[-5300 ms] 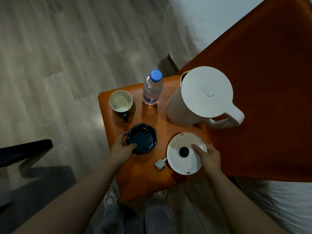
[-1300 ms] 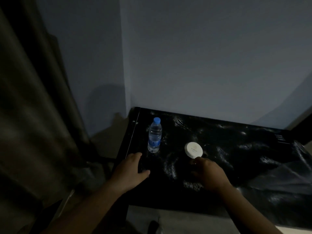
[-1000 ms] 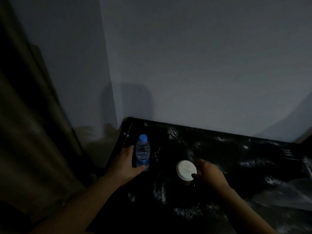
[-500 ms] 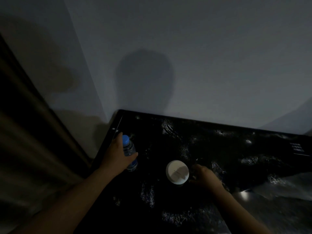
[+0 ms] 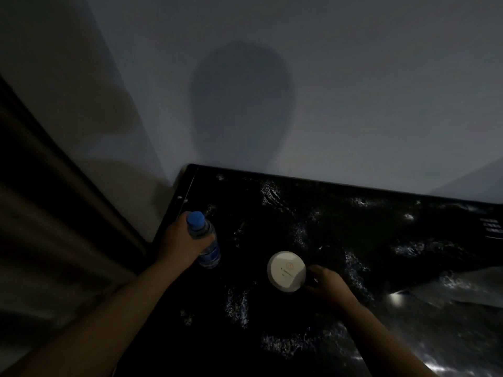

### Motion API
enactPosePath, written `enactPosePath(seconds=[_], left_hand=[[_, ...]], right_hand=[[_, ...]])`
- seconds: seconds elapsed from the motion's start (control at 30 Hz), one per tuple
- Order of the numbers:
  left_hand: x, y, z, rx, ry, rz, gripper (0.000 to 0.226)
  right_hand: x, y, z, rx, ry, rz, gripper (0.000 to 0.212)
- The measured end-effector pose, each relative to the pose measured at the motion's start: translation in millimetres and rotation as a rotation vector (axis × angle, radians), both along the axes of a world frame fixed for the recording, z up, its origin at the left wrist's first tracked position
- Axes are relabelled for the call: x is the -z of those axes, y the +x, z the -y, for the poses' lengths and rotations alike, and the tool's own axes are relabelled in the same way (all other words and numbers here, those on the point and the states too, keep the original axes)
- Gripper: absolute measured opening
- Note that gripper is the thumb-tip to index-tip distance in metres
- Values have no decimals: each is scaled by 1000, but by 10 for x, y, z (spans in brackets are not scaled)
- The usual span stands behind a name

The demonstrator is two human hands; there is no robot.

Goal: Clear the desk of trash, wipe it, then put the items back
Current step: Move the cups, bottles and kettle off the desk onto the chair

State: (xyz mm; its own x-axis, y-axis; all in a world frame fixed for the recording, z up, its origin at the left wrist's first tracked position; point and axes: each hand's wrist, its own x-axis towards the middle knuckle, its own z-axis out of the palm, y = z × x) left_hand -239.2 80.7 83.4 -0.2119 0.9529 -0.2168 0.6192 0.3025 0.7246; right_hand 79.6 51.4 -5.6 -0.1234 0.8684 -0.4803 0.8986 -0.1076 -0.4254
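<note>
Head view: both hands hold things on the black bench (image 5: 353, 240).
Left hand (image 5: 183, 242) wraps the standing bottle (image 5: 208, 250) by the left edge; right hand (image 5: 328, 285) grips the cup (image 5: 285, 270) by its side, likely to set both down steady.

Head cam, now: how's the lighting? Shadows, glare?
Head view: very dim, the black desk swallows detail. Head view: a large soft shadow lies on the wall above it. Head view: a small glare spot at lower right, plus pale speckled reflections. Head view: the water bottle in the left hand and the white round lid by the right hand read clearly.
</note>
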Motion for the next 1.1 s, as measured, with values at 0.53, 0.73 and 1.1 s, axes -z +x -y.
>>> enactPosePath(seconds=[0.53, 0.73, 1.1], left_hand=[[42, -27, -117, 10, 2, 19, 58], [33, -15, -168, 50, -13, 14, 60], [271, -40, -188, 38, -80, 111, 48]], right_hand=[[52, -192, 85, 515, -171, -361, 59], [88, -204, 43, 340, -105, -172, 49], [243, -203, 118, 473, -110, -372, 47]])
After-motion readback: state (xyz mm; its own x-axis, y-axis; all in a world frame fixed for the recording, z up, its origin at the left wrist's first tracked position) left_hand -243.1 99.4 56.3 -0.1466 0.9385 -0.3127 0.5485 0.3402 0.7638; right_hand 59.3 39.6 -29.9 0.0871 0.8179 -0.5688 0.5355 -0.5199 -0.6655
